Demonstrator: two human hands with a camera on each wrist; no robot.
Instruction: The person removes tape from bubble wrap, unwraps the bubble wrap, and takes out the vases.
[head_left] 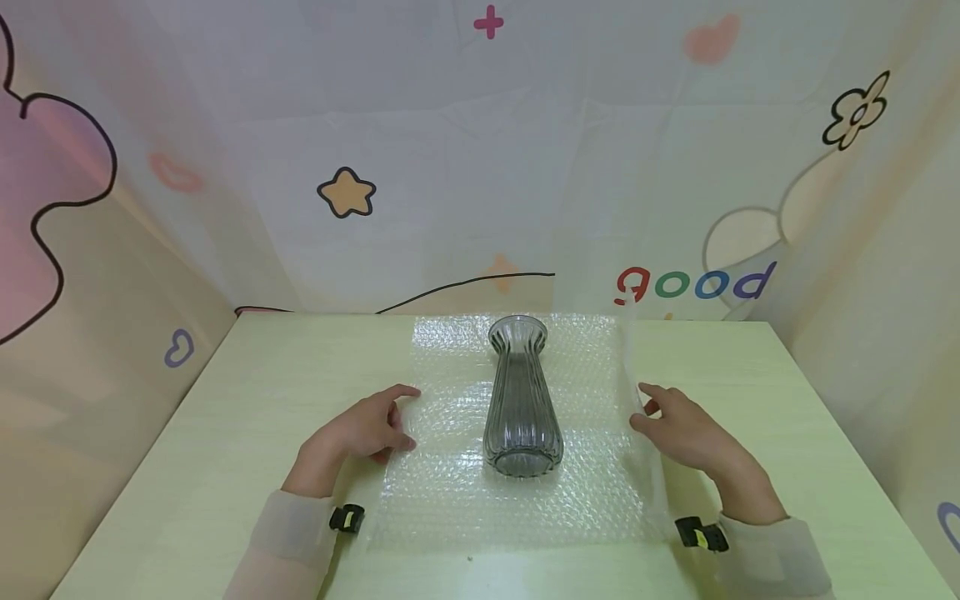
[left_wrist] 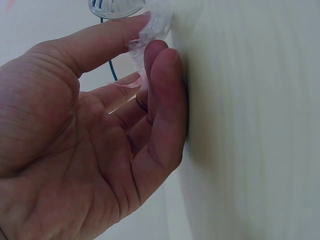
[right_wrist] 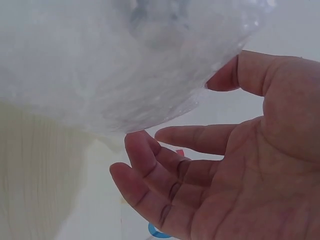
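A grey ribbed glass vase (head_left: 522, 400) lies on its side on a sheet of bubble wrap (head_left: 442, 492). Its flared mouth points to the wall and its wide base faces me. My left hand (head_left: 369, 427) is at the sheet's left edge, index finger and thumb spread apart along it; the left wrist view shows the wrap's edge (left_wrist: 159, 22) against the thumb tip. On the opposite side, my right hand (head_left: 678, 427) touches the sheet's raised right edge with thumb and fingertips apart. In the right wrist view the wrap (right_wrist: 100, 65) partly covers the thumb tip.
The pale table (head_left: 247, 417) reaches back to a printed cloth wall (head_left: 450, 150), with more cloth on both sides. A black wrist strap (head_left: 347, 518) shows beside the left sleeve, another strap (head_left: 702, 534) beside the right.
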